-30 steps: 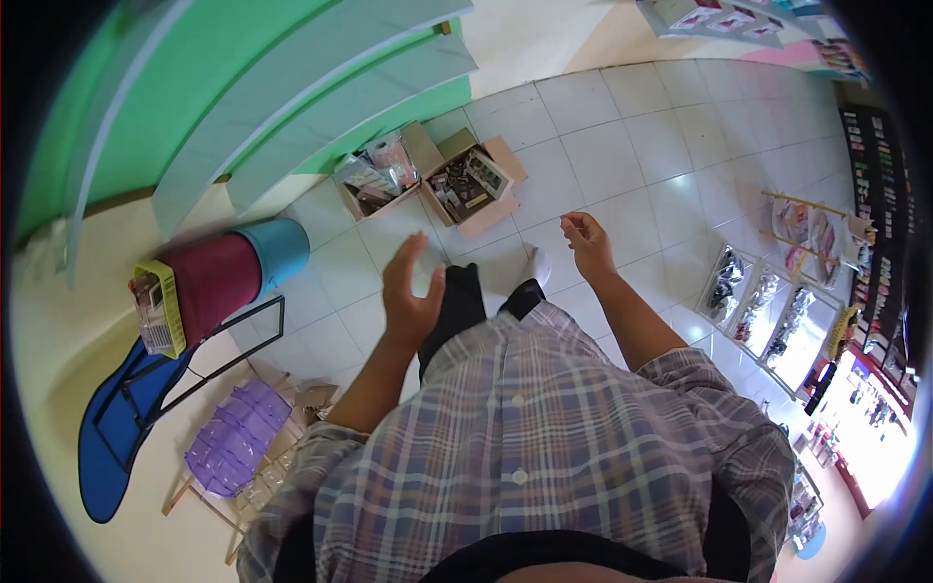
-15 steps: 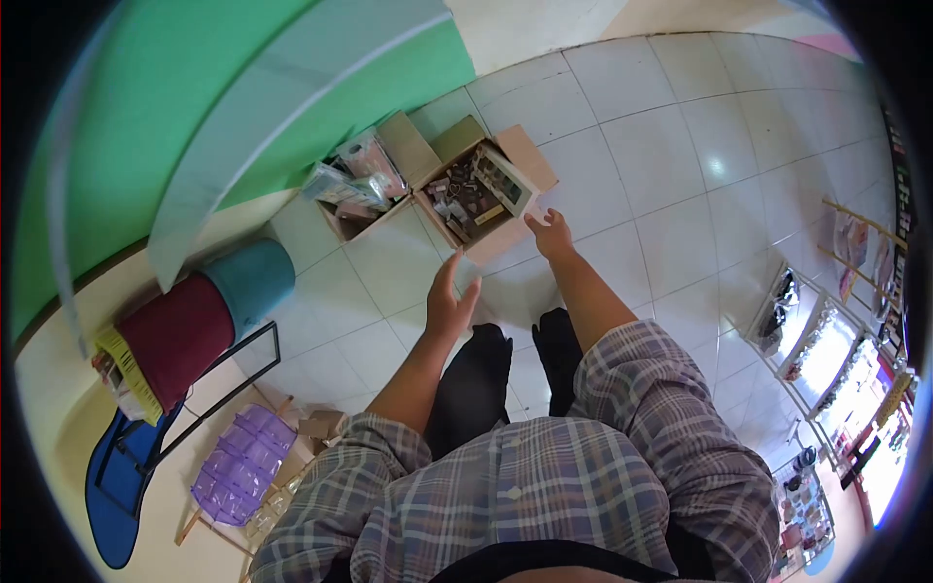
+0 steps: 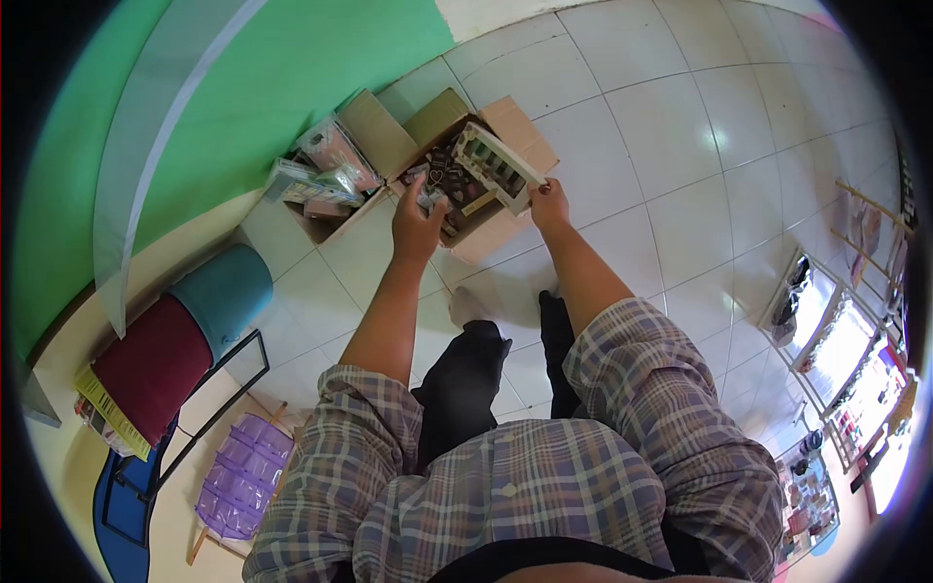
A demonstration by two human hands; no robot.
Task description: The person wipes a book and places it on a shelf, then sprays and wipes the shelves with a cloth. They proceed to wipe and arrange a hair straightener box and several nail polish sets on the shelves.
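My right hand (image 3: 549,202) is closed on the near right corner of a flat white box (image 3: 515,199) with a row of dark and greenish items showing in its front. That box lies tilted across the right side of an open cardboard carton (image 3: 476,243). Over the carton's left edge reaches my left hand (image 3: 416,228), thumb and fingers apart, close to small clear-wrapped items (image 3: 428,197). Several small dark packages (image 3: 445,175) fill the carton; my left fingers hide part of them.
Left of the carton stands a second cardboard box (image 3: 335,228) with flat packets. A teal bin (image 3: 228,291), a maroon bin (image 3: 160,360) and a purple plastic organizer (image 3: 243,476) are at the left. A green wall (image 3: 330,49) borders the tiled floor; racks (image 3: 826,301) stand at right.
Both hands have moved forward to the carton. My right hand has taken hold of the white box's corner, and my left hand has come over the carton's edge. The view has shifted.
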